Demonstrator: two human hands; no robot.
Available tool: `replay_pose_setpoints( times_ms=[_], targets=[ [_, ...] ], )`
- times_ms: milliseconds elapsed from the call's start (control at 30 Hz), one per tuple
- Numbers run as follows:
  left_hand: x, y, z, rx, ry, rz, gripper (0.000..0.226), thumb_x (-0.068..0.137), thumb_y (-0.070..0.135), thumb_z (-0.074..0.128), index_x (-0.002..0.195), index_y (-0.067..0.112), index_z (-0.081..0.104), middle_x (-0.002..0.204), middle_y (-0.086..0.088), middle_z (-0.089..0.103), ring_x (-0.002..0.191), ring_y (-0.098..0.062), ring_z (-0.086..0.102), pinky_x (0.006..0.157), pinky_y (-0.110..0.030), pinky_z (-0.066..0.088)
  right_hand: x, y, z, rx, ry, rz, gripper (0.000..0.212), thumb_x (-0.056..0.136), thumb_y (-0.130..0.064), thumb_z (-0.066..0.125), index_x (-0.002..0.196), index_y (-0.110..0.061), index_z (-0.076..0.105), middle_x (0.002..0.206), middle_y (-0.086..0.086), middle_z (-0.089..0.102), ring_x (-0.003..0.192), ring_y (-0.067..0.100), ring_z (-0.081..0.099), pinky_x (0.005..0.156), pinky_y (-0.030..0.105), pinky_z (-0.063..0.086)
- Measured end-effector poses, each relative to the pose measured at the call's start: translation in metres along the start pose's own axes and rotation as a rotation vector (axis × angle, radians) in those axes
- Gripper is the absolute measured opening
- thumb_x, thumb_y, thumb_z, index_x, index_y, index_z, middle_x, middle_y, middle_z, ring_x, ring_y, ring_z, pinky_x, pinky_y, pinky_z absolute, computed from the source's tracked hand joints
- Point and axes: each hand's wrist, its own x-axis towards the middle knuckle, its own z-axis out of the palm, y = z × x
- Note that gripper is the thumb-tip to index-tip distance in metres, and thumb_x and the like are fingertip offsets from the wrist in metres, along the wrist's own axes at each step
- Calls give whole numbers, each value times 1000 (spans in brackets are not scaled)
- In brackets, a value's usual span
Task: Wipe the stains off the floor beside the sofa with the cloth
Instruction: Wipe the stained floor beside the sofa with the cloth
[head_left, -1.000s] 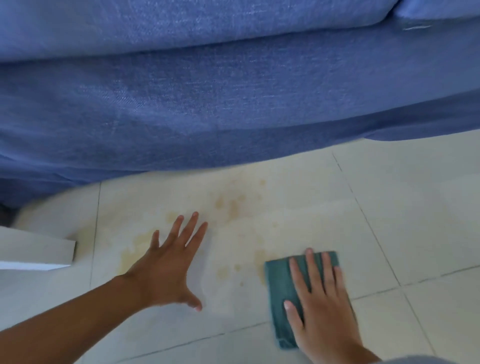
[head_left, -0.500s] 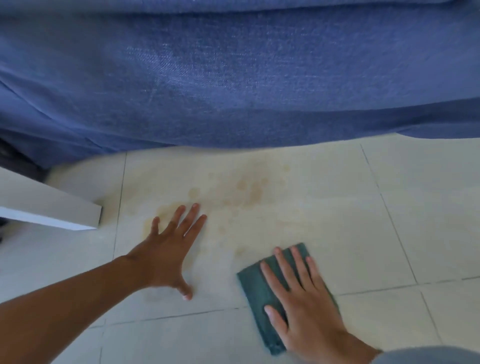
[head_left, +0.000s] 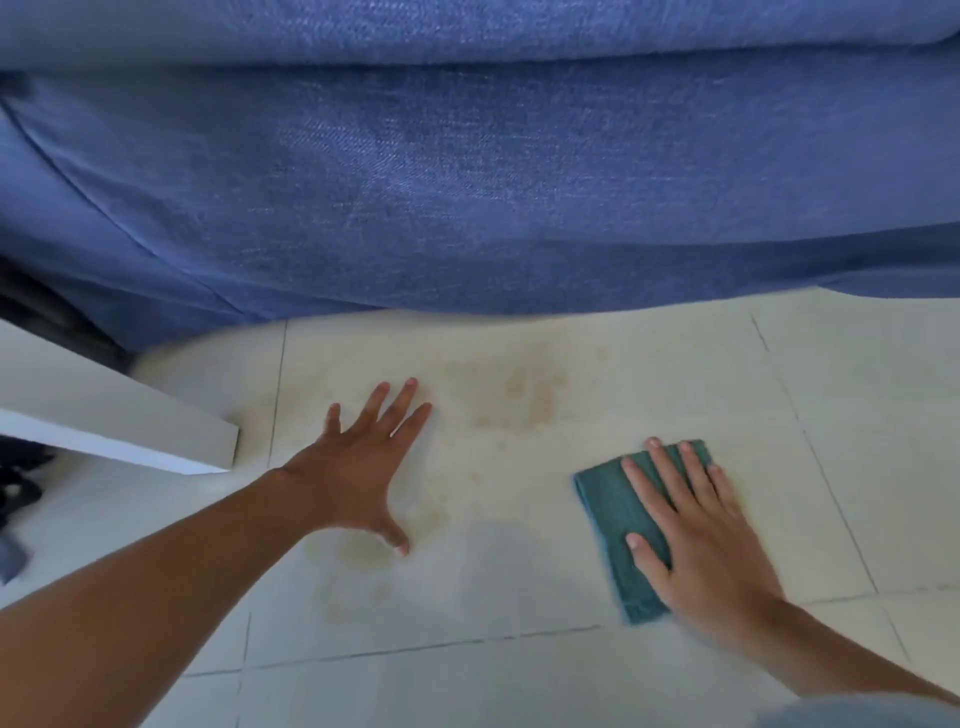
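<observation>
A folded teal cloth (head_left: 610, 512) lies flat on the pale tiled floor (head_left: 519, 675), and my right hand (head_left: 696, 530) presses down on it with fingers spread. My left hand (head_left: 358, 467) rests flat on the floor to the left, fingers apart, holding nothing. Faint yellowish-brown stains (head_left: 530, 400) mark the tile between and above the hands, with a fainter ring-shaped stain (head_left: 353, 571) below the left thumb. The blue fabric sofa (head_left: 467, 182) fills the upper half of the view, its lower edge just beyond the stains.
A white board or shelf corner (head_left: 130, 426) juts in from the left, close to my left forearm. Dark objects (head_left: 21, 483) sit at the far left edge. Tile grout lines cross the floor to the right and below.
My right hand has slid the cloth to the right, away from the left hand. The left hand stays flat on the floor. The view has shifted, showing more sofa.
</observation>
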Motion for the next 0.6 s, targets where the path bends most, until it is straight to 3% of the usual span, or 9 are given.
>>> replay_pose_setpoints(
  times_ms=[100, 133, 233, 367, 467, 533, 600],
  targets=[
    [5, -7, 0, 4, -13, -23, 156, 49, 73, 80, 149, 24, -29, 151, 1, -48, 143, -26, -36, 117, -63, -2, 68, 1, -26, 96, 17, 291, 78, 91, -58, 19, 161, -22, 19, 170, 11, 10, 155, 38, 8, 124, 54, 11],
    [6, -8, 0, 4, -32, -25, 156, 49, 72, 80, 149, 24, -30, 151, 1, -47, 143, -25, -35, 118, -64, -1, 81, -6, -30, 87, 9, 302, 78, 92, -58, 17, 161, -23, 16, 170, 12, 8, 155, 39, 6, 124, 54, 9],
    [9, -8, 1, -13, -45, -22, 158, 48, 70, 82, 148, 25, -31, 151, 1, -47, 144, -25, -34, 118, -63, 1, 51, -21, -19, 24, -71, 59, 74, 97, -60, 14, 162, -26, 7, 171, 9, -1, 156, 35, -6, 125, 53, 4],
    [10, -9, 4, -51, -36, -21, 159, 47, 69, 82, 147, 26, -33, 149, 2, -49, 142, -25, -37, 118, -63, 1, 31, 0, -36, 10, -289, -67, 81, 87, -71, -12, 155, -30, -24, 163, 4, -35, 148, 27, -38, 122, 47, -15],
    [11, -8, 2, -75, -45, -16, 160, 45, 67, 84, 148, 26, -31, 150, 2, -49, 142, -26, -37, 118, -64, 1, 50, -2, -65, -81, -557, -125, 85, 86, -75, -2, 148, -28, -39, 153, 7, -50, 142, 31, -45, 123, 48, -16],
    [11, -9, 3, -93, -37, -16, 160, 44, 67, 84, 148, 26, -30, 149, 3, -49, 142, -26, -37, 117, -64, 1, 62, -2, -84, -83, -700, -127, 82, 97, -70, 11, 148, -29, -37, 153, 4, -49, 144, 31, -42, 124, 48, -14],
    [10, -8, 3, -103, -36, -12, 160, 44, 66, 84, 148, 26, -30, 149, 3, -50, 142, -26, -37, 117, -64, 1, 65, 1, -96, -69, -760, -125, 77, 99, -67, 13, 149, -33, -34, 156, 1, -46, 146, 27, -39, 124, 46, -14]
  ],
)
